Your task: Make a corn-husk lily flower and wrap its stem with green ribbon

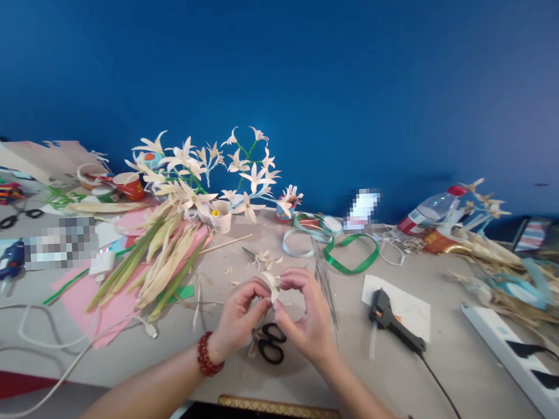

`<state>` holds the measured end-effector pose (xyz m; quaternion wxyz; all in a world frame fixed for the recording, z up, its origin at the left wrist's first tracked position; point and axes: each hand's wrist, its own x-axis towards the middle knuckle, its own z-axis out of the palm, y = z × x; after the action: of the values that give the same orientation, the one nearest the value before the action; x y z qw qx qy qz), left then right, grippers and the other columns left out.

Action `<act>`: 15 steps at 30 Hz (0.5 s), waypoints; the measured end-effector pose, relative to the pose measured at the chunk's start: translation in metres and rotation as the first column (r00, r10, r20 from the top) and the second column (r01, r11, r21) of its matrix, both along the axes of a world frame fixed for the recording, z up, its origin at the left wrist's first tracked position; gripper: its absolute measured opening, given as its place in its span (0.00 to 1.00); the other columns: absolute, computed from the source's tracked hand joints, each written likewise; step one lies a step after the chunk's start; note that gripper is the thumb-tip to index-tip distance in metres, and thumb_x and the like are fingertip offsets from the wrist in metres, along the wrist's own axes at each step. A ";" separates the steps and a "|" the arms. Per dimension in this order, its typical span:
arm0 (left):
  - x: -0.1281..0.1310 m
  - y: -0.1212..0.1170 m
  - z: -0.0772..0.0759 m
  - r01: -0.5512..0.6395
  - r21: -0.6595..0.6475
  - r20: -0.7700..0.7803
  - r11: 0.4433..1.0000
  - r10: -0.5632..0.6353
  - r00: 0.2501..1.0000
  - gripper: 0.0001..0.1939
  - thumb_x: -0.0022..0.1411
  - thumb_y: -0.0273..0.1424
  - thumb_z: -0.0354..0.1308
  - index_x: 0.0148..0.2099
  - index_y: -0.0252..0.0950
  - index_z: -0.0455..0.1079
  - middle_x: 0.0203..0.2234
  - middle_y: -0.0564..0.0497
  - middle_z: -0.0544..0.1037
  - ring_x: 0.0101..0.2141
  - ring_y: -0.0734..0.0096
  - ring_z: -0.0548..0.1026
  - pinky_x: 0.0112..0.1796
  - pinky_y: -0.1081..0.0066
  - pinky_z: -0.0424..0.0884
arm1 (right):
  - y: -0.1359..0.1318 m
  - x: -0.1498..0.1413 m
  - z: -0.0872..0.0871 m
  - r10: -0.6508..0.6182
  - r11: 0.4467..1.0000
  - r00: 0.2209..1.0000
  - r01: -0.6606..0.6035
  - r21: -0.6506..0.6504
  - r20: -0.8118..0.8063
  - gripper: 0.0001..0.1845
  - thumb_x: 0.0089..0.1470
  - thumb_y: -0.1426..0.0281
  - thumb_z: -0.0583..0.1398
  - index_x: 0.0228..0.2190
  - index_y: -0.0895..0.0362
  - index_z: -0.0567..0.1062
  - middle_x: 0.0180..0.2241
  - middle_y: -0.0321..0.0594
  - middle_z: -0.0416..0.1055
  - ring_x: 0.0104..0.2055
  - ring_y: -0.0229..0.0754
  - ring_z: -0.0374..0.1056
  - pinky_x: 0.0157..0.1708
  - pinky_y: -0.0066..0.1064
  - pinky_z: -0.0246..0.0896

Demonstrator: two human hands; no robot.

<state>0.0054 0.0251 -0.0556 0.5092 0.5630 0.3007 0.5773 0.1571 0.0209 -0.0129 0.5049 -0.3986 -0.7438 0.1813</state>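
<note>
My left hand [240,315], with a red bead bracelet at the wrist, and my right hand [306,317] meet over the table's middle. Both pinch a small cream husk petal piece [273,286] between their fingertips. Black-handled scissors [269,342] lie on the table just under my hands. A bundle of long dried husk strips [163,259] lies to the left on pink paper [84,295]. Behind it stands a cluster of finished cream husk flowers [202,170] on green stems.
A black glue gun [393,319] rests on white paper at the right, its cord trailing forward. Green and pale blue ribbons [338,247], thin wires, a plastic bottle [427,211], paper cups [129,185], a blue glue gun [4,264] and a white power strip [516,353] lie around.
</note>
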 end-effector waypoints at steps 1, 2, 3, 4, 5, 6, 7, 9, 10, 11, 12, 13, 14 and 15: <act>0.000 0.000 0.001 0.002 0.011 0.006 1.000 -0.002 1.000 0.06 0.63 0.29 0.58 0.32 0.34 0.69 0.29 0.50 0.71 0.34 0.69 0.68 0.37 0.70 0.64 | 0.000 0.000 0.000 0.003 1.000 1.000 -0.003 0.001 -0.002 0.14 0.50 0.76 0.59 0.41 0.54 0.67 0.42 0.44 0.67 0.44 0.46 0.66 0.41 0.39 0.66; 0.000 0.000 0.001 0.002 0.017 0.010 1.000 -0.002 1.000 0.06 0.63 0.29 0.58 0.32 0.34 0.69 0.29 0.50 0.71 0.34 0.69 0.68 0.37 0.70 0.63 | -0.001 0.000 0.000 0.005 1.000 1.000 -0.005 0.003 -0.005 0.13 0.51 0.76 0.59 0.40 0.54 0.67 0.41 0.43 0.67 0.44 0.46 0.66 0.42 0.40 0.65; 0.000 0.000 0.001 0.000 0.023 0.013 1.000 0.000 1.000 0.06 0.63 0.28 0.58 0.32 0.34 0.69 0.29 0.50 0.71 0.33 0.69 0.68 0.37 0.70 0.63 | -0.001 0.000 0.000 0.008 1.000 1.000 -0.008 0.007 -0.010 0.12 0.51 0.76 0.59 0.39 0.54 0.67 0.40 0.43 0.67 0.45 0.46 0.66 0.43 0.40 0.65; 0.000 0.000 0.001 -0.004 0.028 0.015 1.000 0.004 1.000 0.06 0.63 0.28 0.58 0.32 0.35 0.69 0.29 0.50 0.71 0.33 0.69 0.68 0.36 0.70 0.63 | -0.001 0.000 0.000 0.012 1.000 1.000 -0.012 0.010 -0.017 0.12 0.51 0.76 0.59 0.39 0.54 0.67 0.40 0.43 0.67 0.45 0.46 0.66 0.44 0.40 0.64; 0.000 -0.001 0.001 -0.006 0.033 0.012 0.999 0.006 1.000 0.05 0.63 0.28 0.58 0.33 0.35 0.69 0.29 0.50 0.71 0.33 0.69 0.68 0.36 0.70 0.63 | -0.001 0.000 -0.001 0.016 1.000 1.000 -0.015 0.013 -0.026 0.12 0.51 0.76 0.59 0.39 0.54 0.67 0.40 0.42 0.68 0.45 0.46 0.66 0.44 0.40 0.64; 0.000 -0.001 0.001 -0.010 0.039 0.008 0.999 0.009 1.000 0.05 0.63 0.28 0.58 0.33 0.35 0.69 0.29 0.51 0.71 0.33 0.69 0.68 0.36 0.70 0.63 | -0.001 0.000 -0.001 0.021 1.000 0.999 -0.021 0.016 -0.033 0.12 0.51 0.76 0.59 0.39 0.54 0.67 0.40 0.42 0.68 0.44 0.46 0.66 0.44 0.40 0.64; 0.000 -0.001 0.001 -0.013 0.043 0.004 0.999 0.013 1.000 0.04 0.63 0.28 0.58 0.33 0.35 0.69 0.29 0.51 0.71 0.33 0.69 0.68 0.37 0.71 0.63 | -0.002 0.000 0.000 0.027 0.999 0.999 -0.027 0.017 -0.038 0.12 0.51 0.77 0.59 0.39 0.54 0.67 0.40 0.42 0.68 0.44 0.46 0.66 0.44 0.40 0.64; 0.000 -0.002 0.000 -0.014 0.048 -0.002 0.999 0.014 1.000 0.04 0.63 0.27 0.58 0.34 0.35 0.69 0.30 0.51 0.71 0.34 0.70 0.68 0.37 0.71 0.63 | -0.002 0.001 0.000 0.041 0.999 0.998 -0.040 0.019 -0.045 0.13 0.51 0.77 0.59 0.39 0.54 0.67 0.40 0.42 0.68 0.44 0.46 0.66 0.44 0.40 0.64; 0.000 -0.002 -0.001 -0.010 0.050 -0.002 0.999 0.010 1.000 0.04 0.63 0.27 0.58 0.34 0.36 0.69 0.30 0.51 0.70 0.34 0.70 0.68 0.37 0.71 0.63 | -0.002 0.001 0.000 0.047 0.999 0.998 -0.046 0.019 -0.046 0.13 0.51 0.77 0.59 0.40 0.54 0.67 0.40 0.42 0.68 0.44 0.46 0.66 0.44 0.40 0.64; 0.000 -0.002 -0.001 -0.004 0.050 0.000 0.999 0.004 1.000 0.04 0.63 0.27 0.58 0.34 0.36 0.69 0.30 0.51 0.70 0.34 0.69 0.68 0.37 0.70 0.63 | -0.002 0.001 0.001 0.050 0.999 0.998 -0.049 0.018 -0.045 0.13 0.51 0.77 0.59 0.40 0.54 0.67 0.40 0.42 0.68 0.44 0.46 0.66 0.44 0.40 0.64; 0.000 -0.001 -0.001 0.003 0.046 0.004 0.999 -0.003 1.000 0.04 0.63 0.27 0.58 0.34 0.35 0.68 0.30 0.51 0.70 0.34 0.69 0.68 0.37 0.70 0.63 | -0.002 0.000 0.001 0.049 0.999 0.998 -0.048 0.016 -0.045 0.13 0.51 0.77 0.59 0.40 0.54 0.67 0.40 0.42 0.68 0.44 0.46 0.66 0.44 0.40 0.63; 0.000 -0.001 -0.001 0.010 0.040 0.007 0.999 -0.010 1.000 0.05 0.63 0.28 0.58 0.33 0.35 0.68 0.30 0.51 0.70 0.34 0.69 0.68 0.37 0.70 0.63 | -0.002 0.000 0.001 0.044 0.999 0.998 -0.043 0.014 -0.044 0.13 0.51 0.77 0.59 0.39 0.54 0.67 0.39 0.42 0.68 0.44 0.46 0.66 0.44 0.40 0.63; 0.001 -0.001 -0.001 0.014 0.031 0.012 0.999 -0.015 1.000 0.05 0.63 0.28 0.58 0.33 0.35 0.68 0.29 0.51 0.70 0.34 0.69 0.68 0.37 0.70 0.63 | -0.002 0.000 0.001 0.037 0.999 0.998 -0.036 0.012 -0.044 0.13 0.51 0.77 0.59 0.39 0.54 0.67 0.39 0.42 0.68 0.44 0.46 0.66 0.44 0.40 0.63; 0.001 -0.001 -0.001 0.018 0.020 0.015 1.000 -0.018 1.000 0.06 0.63 0.28 0.58 0.33 0.35 0.68 0.29 0.51 0.70 0.34 0.69 0.68 0.37 0.69 0.63 | -0.001 -0.001 0.001 0.029 1.000 0.999 -0.028 0.009 -0.045 0.12 0.51 0.77 0.59 0.39 0.54 0.67 0.39 0.42 0.68 0.44 0.46 0.66 0.44 0.40 0.63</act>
<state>0.0064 0.0243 -0.0567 0.5111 0.5662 0.2860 0.5800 0.1564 0.0196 -0.0119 0.5205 -0.3818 -0.7386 0.1944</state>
